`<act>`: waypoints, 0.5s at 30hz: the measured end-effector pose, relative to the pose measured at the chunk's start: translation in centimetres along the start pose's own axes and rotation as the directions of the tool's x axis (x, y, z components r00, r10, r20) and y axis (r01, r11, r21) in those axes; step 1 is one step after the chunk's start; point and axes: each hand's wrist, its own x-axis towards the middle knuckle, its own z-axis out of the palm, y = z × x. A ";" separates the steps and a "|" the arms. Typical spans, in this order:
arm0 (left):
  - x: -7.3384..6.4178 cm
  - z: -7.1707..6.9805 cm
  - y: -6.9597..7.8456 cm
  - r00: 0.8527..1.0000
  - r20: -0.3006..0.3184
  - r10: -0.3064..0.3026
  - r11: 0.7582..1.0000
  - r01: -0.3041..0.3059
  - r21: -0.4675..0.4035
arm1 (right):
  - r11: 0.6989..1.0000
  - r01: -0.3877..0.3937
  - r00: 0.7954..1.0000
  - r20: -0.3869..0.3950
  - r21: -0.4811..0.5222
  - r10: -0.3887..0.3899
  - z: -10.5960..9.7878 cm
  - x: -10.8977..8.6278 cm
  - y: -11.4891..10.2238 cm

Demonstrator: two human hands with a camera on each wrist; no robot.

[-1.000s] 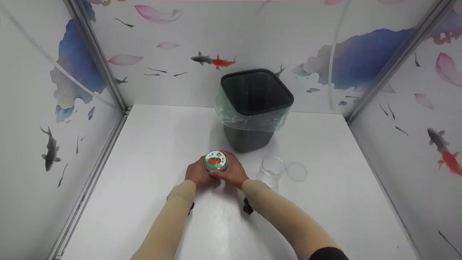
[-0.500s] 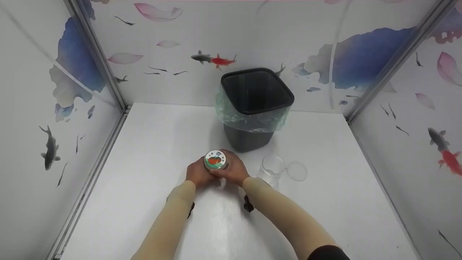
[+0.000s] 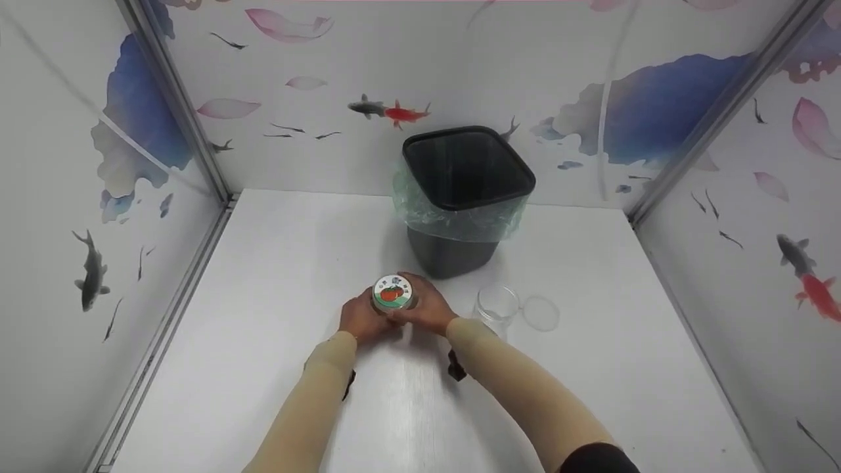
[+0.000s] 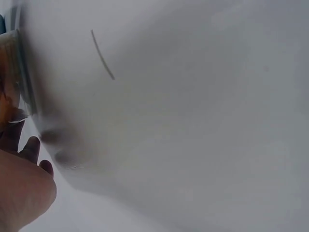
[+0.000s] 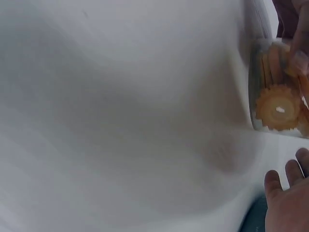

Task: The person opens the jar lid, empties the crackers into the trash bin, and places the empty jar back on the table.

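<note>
A clear jar (image 5: 271, 72) stands between my hands, its round lid (image 3: 393, 293) printed with an orange-red fruit on white and green. Scalloped, ring-shaped cookies (image 5: 277, 108) show through its wall in the right wrist view. My left hand (image 3: 360, 316) holds the jar from the left. From the right, my right hand (image 3: 430, 309) grips it high up, its thumb crossing the near side. In the left wrist view the jar's lower part (image 4: 10, 79) is cut off by the frame edge. The hands hide most of the jar's side in the head view.
Right of my hands stands a clear empty cup (image 3: 496, 307), with a thin clear round lid (image 3: 541, 313) lying beside it. A black bin (image 3: 453, 253) with a green plastic liner (image 3: 460, 220) stands behind on the white table (image 3: 295, 263). Printed walls enclose three sides.
My right thumb and wrist have shifted slightly to the right around the jar. The left hand and the jar's position look nearly the same.
</note>
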 end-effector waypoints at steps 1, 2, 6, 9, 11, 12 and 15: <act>0.0 0.0 -0.1 1.000 -0.004 -0.002 1.000 0.002 0.002 | 1.000 -0.004 1.000 -0.014 0.009 0.004 0.3 -0.2 -0.2; 0.0 0.0 -0.2 1.000 -0.009 0.002 1.000 -0.002 0.006 | 1.000 -0.014 0.999 -0.029 0.012 0.014 0.6 -0.3 -0.3; 0.2 -0.1 -0.3 1.000 -0.017 0.004 1.000 -0.004 0.027 | 0.998 -0.032 0.994 -0.102 0.055 0.038 1.9 -0.7 -0.7; 0.2 -0.1 -0.2 1.000 -0.013 0.005 1.000 -0.005 0.022 | 0.997 -0.032 0.988 -0.146 0.069 0.041 2.3 -0.7 -0.8; 0.2 -0.1 -0.2 1.000 -0.009 0.004 1.000 -0.004 0.009 | 0.998 -0.027 0.988 -0.149 0.063 0.036 2.2 -0.6 -0.7; 0.1 0.0 -0.2 1.000 -0.009 0.007 1.000 -0.007 0.001 | 0.998 -0.027 0.990 -0.136 0.055 0.034 2.0 -0.5 -0.5; 0.1 0.0 -0.2 1.000 -0.011 0.021 1.000 -0.021 0.000 | 0.999 -0.022 0.998 -0.065 0.036 0.025 1.2 -0.1 0.0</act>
